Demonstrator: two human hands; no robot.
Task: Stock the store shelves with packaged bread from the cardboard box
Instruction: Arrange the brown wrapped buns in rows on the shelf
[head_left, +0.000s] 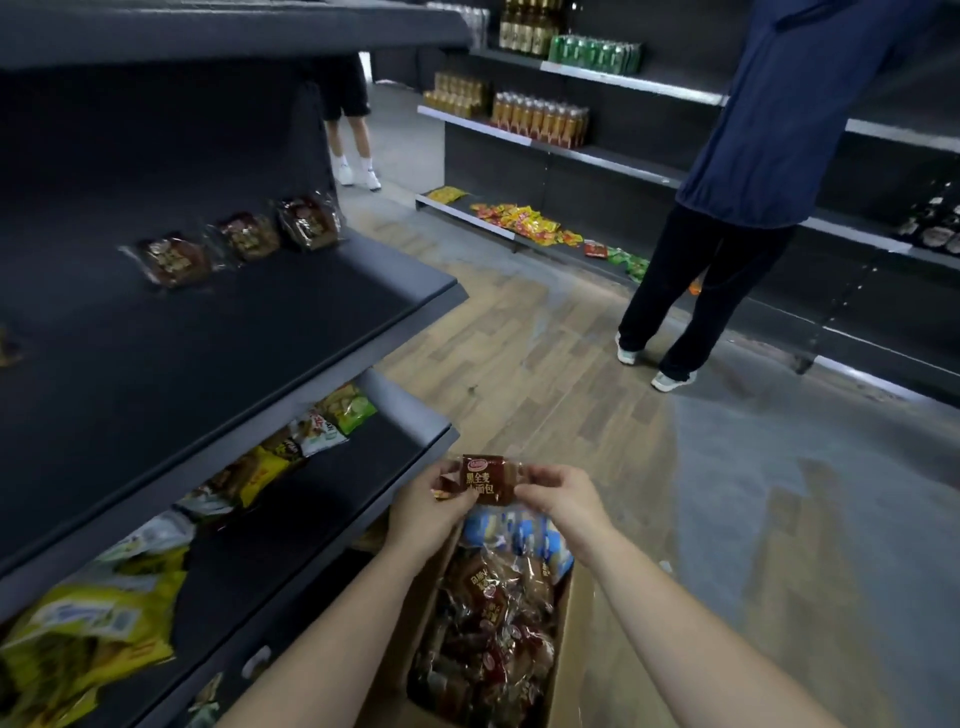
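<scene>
A small brown bread packet (485, 479) with white lettering is held above the open cardboard box (569, 675). My left hand (431, 506) pinches its left edge and my right hand (558, 496) pinches its right edge. The box stands on the floor beside the shelf unit and is filled with several clear-wrapped brown bread packs (493, 634), with blue-and-white packs (519, 532) at its far end. Three brown bread packs (244, 239) lie in a row at the back of the dark middle shelf (234, 353) on my left.
The lower shelf (322, 499) holds yellow and green snack bags along its back. A person in a blue top (753, 171) stands in the aisle on the right, facing shelves of bottled drinks and loose yellow packets (524, 221). Another person's legs (356, 156) show at the aisle's far end.
</scene>
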